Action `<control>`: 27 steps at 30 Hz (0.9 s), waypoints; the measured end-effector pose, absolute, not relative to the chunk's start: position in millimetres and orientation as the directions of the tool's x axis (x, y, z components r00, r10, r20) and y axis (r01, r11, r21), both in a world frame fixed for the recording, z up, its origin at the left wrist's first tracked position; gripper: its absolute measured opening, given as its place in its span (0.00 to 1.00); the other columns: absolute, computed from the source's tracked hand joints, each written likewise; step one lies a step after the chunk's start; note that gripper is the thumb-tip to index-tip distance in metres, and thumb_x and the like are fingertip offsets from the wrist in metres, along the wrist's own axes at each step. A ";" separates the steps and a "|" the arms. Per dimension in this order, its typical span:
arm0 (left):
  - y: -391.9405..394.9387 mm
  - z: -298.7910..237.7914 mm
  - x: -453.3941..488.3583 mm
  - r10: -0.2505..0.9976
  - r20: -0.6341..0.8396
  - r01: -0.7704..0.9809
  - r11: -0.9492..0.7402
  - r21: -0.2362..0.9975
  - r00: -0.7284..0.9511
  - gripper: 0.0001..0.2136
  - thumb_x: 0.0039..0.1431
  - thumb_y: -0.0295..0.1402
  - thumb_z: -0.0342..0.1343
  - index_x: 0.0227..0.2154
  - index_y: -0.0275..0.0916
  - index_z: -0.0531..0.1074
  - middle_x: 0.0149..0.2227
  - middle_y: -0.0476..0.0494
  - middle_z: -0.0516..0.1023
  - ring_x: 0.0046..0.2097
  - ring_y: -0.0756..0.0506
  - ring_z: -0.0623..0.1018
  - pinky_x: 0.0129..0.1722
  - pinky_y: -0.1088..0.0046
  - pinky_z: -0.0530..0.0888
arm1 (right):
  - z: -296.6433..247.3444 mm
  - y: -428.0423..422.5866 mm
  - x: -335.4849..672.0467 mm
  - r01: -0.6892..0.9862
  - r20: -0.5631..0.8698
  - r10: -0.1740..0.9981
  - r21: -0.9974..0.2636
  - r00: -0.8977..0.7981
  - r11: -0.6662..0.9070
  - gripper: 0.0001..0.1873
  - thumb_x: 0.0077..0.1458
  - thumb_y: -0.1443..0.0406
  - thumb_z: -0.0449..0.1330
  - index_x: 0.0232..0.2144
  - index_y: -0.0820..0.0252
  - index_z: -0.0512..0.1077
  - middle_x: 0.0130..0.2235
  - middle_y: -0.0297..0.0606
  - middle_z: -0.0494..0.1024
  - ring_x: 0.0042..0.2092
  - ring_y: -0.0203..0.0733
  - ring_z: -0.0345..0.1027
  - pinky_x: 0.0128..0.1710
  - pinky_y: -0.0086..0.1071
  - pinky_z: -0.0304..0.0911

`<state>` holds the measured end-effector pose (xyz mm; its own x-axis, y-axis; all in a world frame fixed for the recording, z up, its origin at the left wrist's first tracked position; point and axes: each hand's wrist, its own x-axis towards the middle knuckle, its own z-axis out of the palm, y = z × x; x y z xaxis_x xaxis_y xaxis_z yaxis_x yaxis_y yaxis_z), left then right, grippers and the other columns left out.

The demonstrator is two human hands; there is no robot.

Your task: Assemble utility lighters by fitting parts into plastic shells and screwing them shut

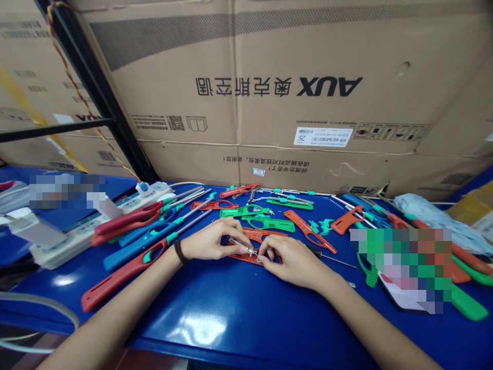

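Observation:
Both my hands meet over an open red lighter shell (257,238) lying on the blue table (239,313). My left hand (213,239) curls its fingers around a small metal part (242,245) and presses it onto the shell. My right hand (288,257) pinches the other end of that part with thumb and forefinger. A dark band sits on my left wrist (179,251).
Several long red, blue and green lighters (146,241) lie at the left, loose green and red shells (269,223) behind my hands. A screwdriver (331,257) lies right of my right hand. White power strips (115,216) sit far left. Big cardboard boxes (269,92) wall the back.

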<state>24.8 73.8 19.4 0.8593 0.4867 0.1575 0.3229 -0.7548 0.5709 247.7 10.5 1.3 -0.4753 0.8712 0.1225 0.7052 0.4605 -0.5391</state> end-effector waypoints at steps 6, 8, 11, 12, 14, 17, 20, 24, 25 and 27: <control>71.5 20.6 27.3 0.486 0.156 0.330 -0.763 0.556 0.860 0.09 0.60 0.34 0.56 0.40 0.39 0.77 0.35 0.44 0.77 0.38 0.48 0.73 0.42 0.72 0.67 | -1.0 10.4 247.3 0.711 0.148 0.868 -0.518 -0.474 0.476 0.03 0.55 0.64 0.57 0.33 0.54 0.70 0.31 0.29 0.74 0.32 0.34 0.68 0.31 0.27 0.56; 71.1 20.9 27.6 0.484 0.151 0.331 -0.763 0.555 0.862 0.09 0.60 0.34 0.56 0.40 0.39 0.77 0.35 0.44 0.77 0.38 0.47 0.73 0.42 0.71 0.67 | -1.5 10.8 247.4 0.715 0.150 0.868 -0.510 -0.474 0.479 0.03 0.55 0.64 0.57 0.33 0.54 0.71 0.31 0.29 0.74 0.32 0.34 0.68 0.30 0.27 0.56; 71.2 20.5 27.6 0.483 0.160 0.325 -0.763 0.558 0.861 0.09 0.60 0.34 0.56 0.40 0.39 0.77 0.35 0.44 0.77 0.38 0.47 0.73 0.42 0.71 0.67 | -1.3 10.7 247.3 0.712 0.156 0.865 -0.507 -0.478 0.485 0.03 0.56 0.64 0.56 0.33 0.54 0.70 0.31 0.29 0.74 0.33 0.34 0.68 0.31 0.27 0.57; 71.4 20.2 27.4 0.484 0.166 0.322 -0.764 0.560 0.859 0.09 0.60 0.34 0.56 0.40 0.39 0.77 0.35 0.44 0.76 0.38 0.47 0.73 0.42 0.71 0.67 | -1.1 10.5 247.2 0.707 0.163 0.862 -0.509 -0.480 0.491 0.03 0.57 0.64 0.56 0.33 0.54 0.70 0.32 0.29 0.74 0.34 0.34 0.68 0.32 0.28 0.58; 71.6 19.6 26.8 0.486 0.178 0.317 -0.764 0.562 0.856 0.09 0.60 0.35 0.56 0.40 0.40 0.77 0.35 0.44 0.76 0.38 0.48 0.73 0.41 0.71 0.68 | -0.8 10.1 246.9 0.697 0.179 0.856 -0.512 -0.484 0.502 0.03 0.57 0.65 0.56 0.33 0.55 0.70 0.33 0.30 0.75 0.35 0.35 0.69 0.34 0.28 0.59; 71.9 19.4 26.0 0.490 0.182 0.321 -0.765 0.558 0.852 0.09 0.60 0.35 0.56 0.40 0.40 0.78 0.34 0.44 0.76 0.37 0.48 0.73 0.41 0.71 0.68 | -0.8 10.2 246.5 0.693 0.191 0.854 -0.512 -0.484 0.507 0.03 0.57 0.65 0.55 0.32 0.56 0.69 0.34 0.31 0.75 0.37 0.36 0.69 0.36 0.29 0.60; 71.9 19.7 26.0 0.496 0.183 0.326 -0.763 0.558 0.849 0.09 0.60 0.36 0.56 0.40 0.39 0.78 0.34 0.44 0.76 0.37 0.48 0.73 0.41 0.71 0.68 | -0.7 11.2 246.5 0.698 0.195 0.855 -0.505 -0.480 0.507 0.04 0.58 0.66 0.55 0.31 0.56 0.69 0.34 0.31 0.76 0.37 0.37 0.70 0.36 0.30 0.60; 71.5 18.8 27.1 0.501 0.195 0.328 -0.766 0.553 0.843 0.10 0.60 0.37 0.56 0.40 0.40 0.78 0.34 0.44 0.75 0.37 0.48 0.73 0.41 0.71 0.68 | -0.2 12.0 247.5 0.703 0.186 0.853 -0.495 -0.488 0.511 0.04 0.58 0.66 0.54 0.32 0.56 0.69 0.34 0.32 0.75 0.37 0.37 0.70 0.35 0.30 0.60; 71.5 18.4 27.3 0.502 0.198 0.328 -0.767 0.551 0.842 0.10 0.60 0.38 0.56 0.40 0.40 0.78 0.34 0.44 0.75 0.37 0.48 0.73 0.41 0.71 0.68 | 0.0 11.9 247.9 0.703 0.184 0.851 -0.493 -0.491 0.512 0.04 0.58 0.67 0.54 0.32 0.56 0.68 0.34 0.32 0.75 0.37 0.37 0.70 0.35 0.30 0.60; 71.4 17.6 27.6 0.504 0.201 0.329 -0.767 0.550 0.840 0.10 0.60 0.38 0.56 0.40 0.40 0.78 0.33 0.44 0.75 0.36 0.48 0.72 0.41 0.71 0.68 | 0.4 11.6 248.4 0.708 0.187 0.852 -0.485 -0.490 0.514 0.04 0.58 0.67 0.54 0.32 0.57 0.68 0.34 0.32 0.75 0.36 0.37 0.70 0.35 0.30 0.59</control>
